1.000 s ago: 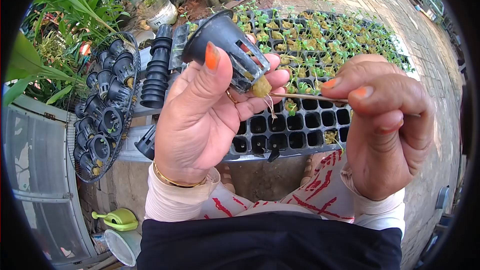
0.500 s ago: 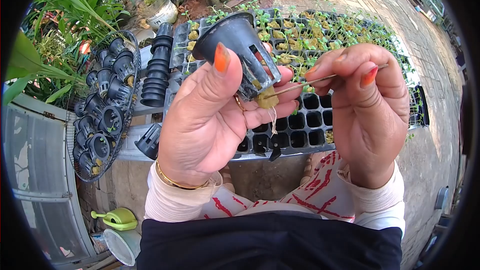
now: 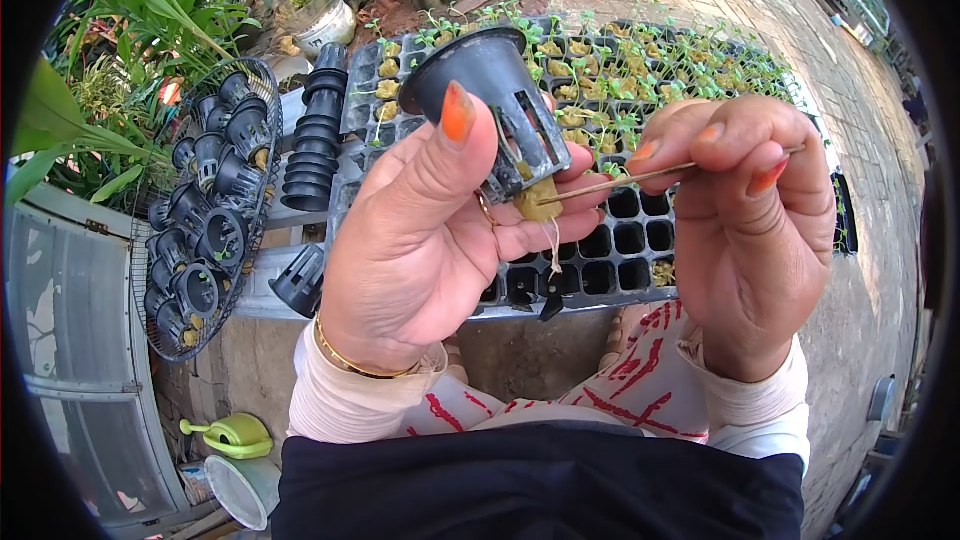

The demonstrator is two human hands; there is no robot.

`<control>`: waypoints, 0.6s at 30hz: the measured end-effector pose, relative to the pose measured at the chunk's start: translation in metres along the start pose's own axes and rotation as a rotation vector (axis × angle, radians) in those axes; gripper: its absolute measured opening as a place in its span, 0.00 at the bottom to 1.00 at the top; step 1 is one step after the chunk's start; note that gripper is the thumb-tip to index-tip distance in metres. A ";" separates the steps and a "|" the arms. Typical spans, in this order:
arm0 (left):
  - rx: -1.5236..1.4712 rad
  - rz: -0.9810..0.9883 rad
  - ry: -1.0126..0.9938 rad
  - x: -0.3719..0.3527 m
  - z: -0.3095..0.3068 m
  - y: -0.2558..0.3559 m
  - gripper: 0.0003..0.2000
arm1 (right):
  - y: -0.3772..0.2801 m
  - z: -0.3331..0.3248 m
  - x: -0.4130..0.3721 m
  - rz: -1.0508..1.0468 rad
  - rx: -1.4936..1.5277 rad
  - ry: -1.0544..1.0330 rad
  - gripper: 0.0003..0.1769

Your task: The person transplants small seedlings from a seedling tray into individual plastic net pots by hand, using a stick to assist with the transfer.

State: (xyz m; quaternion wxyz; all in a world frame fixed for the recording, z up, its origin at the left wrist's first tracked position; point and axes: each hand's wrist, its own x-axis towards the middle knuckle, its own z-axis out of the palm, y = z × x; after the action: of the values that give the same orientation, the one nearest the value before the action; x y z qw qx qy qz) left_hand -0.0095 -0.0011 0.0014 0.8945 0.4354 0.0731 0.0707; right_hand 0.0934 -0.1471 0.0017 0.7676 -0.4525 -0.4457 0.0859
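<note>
My left hand is wrapped round a black net pot, which it holds tilted above the seedling tray. A piece of yellow-brown growing sponge sticks out of the slotted bottom of the pot, and a pale root dangles from it. Between thumb and fingers, my right hand pinches a thin brown stick. The tip of the stick touches the sponge. Behind both hands lies the black seedling tray, with small green seedlings in its far cells.
At the left, a wire basket holds several net pots with sponge in them. Beside it lies a stack of nested net pots, and a single net pot is near the table edge. A green watering can stands on the ground.
Both hands have shifted slightly to the right, with the net pot and the stick still in them. The stick's tip stays at the sponge.
</note>
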 end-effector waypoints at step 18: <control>-0.082 0.014 -0.093 0.001 -0.009 -0.003 0.36 | 0.000 -0.004 0.001 0.023 -0.021 0.001 0.13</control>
State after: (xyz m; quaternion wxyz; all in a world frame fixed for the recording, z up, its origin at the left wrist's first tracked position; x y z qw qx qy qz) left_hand -0.0103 0.0043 -0.0070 0.9135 0.4017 0.0252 0.0597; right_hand 0.0970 -0.1492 0.0020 0.7620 -0.4656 -0.4410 0.0898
